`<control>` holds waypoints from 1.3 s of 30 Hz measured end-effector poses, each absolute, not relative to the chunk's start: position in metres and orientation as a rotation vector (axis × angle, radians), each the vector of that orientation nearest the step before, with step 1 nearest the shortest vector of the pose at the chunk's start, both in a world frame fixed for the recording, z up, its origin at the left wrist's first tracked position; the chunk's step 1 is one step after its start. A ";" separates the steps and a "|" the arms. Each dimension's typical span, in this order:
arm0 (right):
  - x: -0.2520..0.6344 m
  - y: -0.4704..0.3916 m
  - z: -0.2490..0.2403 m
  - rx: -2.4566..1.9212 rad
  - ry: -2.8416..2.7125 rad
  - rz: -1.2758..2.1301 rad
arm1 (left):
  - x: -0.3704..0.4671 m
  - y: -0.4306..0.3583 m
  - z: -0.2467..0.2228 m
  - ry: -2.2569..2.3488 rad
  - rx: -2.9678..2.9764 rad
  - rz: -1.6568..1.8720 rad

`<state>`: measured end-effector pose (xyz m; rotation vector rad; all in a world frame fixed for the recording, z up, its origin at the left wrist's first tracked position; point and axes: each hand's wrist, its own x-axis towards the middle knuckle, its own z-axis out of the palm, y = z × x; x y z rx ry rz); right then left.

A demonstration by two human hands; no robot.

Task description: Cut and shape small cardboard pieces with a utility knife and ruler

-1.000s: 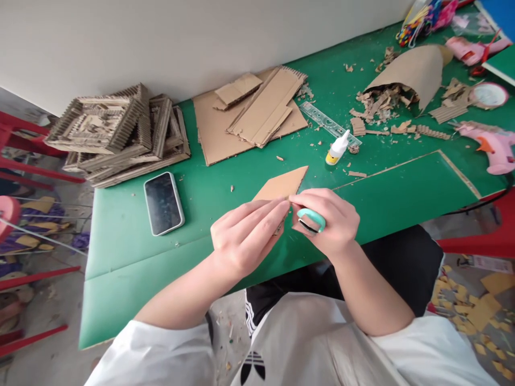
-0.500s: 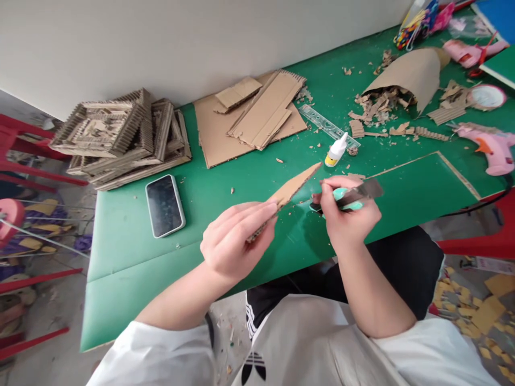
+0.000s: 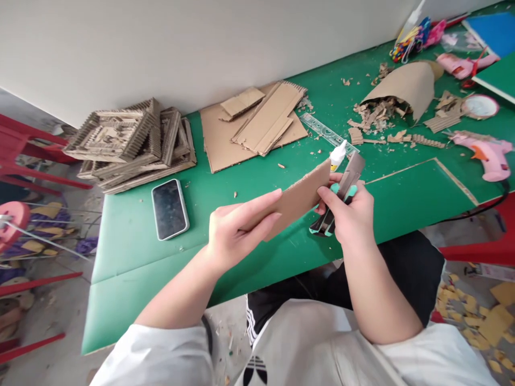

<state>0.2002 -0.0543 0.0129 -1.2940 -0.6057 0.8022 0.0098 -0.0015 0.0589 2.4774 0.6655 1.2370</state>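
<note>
Nearly edge-on before, the card [image 3: 301, 199] now shows its broad face above the table [image 3: 132, 268]; left hand [image 3: 235, 230] grips one end, right hand [image 3: 356, 214], clasping the knife [image 3: 351, 174], now pinches the other.

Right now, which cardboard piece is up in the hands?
The flat piece between the left hand and the right hand, which also holds a cutter. The sheets near the wall lie overlapping on the green table.

- There were two hands [image 3: 233, 230]
- There was one held cardboard piece [image 3: 300, 198]
- There was one cutter [image 3: 349, 179]
- There was one phone [image 3: 170, 210]
- There was one ruler [image 3: 323, 128]
- There were two pink glue guns [image 3: 491, 159]
</note>
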 end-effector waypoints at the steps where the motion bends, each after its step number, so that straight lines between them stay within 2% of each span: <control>1: 0.200 -0.055 0.014 -1.298 -0.605 0.802 | 0.010 0.000 0.059 0.655 2.482 1.253; 14: 0.197 -0.058 0.022 -1.353 -0.613 0.774 | 0.015 0.002 0.040 0.651 2.513 1.502; 19: 0.202 -0.056 0.016 -1.207 -0.586 0.827 | 0.014 0.003 0.042 0.568 2.420 1.417; 24: 0.206 -0.056 0.015 -1.036 -0.584 0.834 | 0.012 0.004 0.052 0.429 2.374 1.185; 27: 0.205 -0.057 0.014 -1.106 -0.674 0.698 | 0.010 0.005 0.053 0.394 2.389 1.134; 32: 0.198 -0.070 0.018 -1.468 -0.720 0.242 | 0.008 0.008 0.049 0.401 2.533 1.310; 36: 0.190 -0.083 0.031 -1.596 -1.142 0.101 | 0.008 0.009 0.048 0.472 2.610 1.412; 39: 0.184 -0.087 0.042 -1.519 -1.436 0.018 | 0.009 0.009 0.047 0.476 2.634 1.420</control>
